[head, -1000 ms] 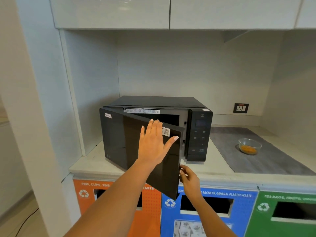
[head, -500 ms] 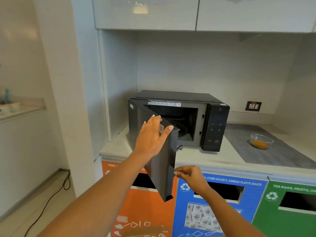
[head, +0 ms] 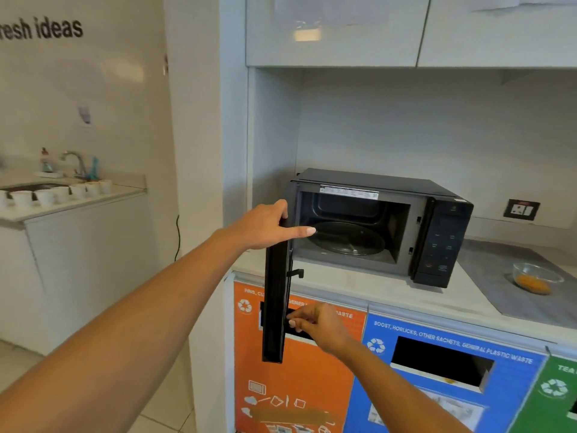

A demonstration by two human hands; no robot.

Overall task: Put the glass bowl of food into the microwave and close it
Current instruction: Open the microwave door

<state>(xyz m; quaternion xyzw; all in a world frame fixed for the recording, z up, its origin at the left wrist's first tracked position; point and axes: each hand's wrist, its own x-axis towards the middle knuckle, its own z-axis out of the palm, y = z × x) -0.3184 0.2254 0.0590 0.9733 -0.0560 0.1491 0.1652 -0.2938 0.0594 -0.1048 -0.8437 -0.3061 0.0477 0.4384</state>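
The black microwave (head: 443, 235) stands on the counter with its door (head: 274, 295) swung wide open, edge-on to me. Its cavity is bare apart from the glass turntable (head: 349, 242). My left hand (head: 265, 226) grips the door's top edge, thumb stretched toward the cavity. My right hand (head: 318, 326) pinches the door's lower edge. The glass bowl (head: 535, 278) with orange food sits on a grey mat (head: 487, 267) to the right of the microwave, apart from both hands.
Below the counter are an orange bin (head: 296, 370), a blue bin (head: 437, 370) and a green bin (head: 559, 395) with slots. A wall socket (head: 520, 210) is behind the mat. At far left a sink counter (head: 71, 198) holds several white cups. Cabinets hang overhead.
The door swung from partly open to fully open. My left hand shifted from flat on its front to gripping its top edge, and my view moved left.
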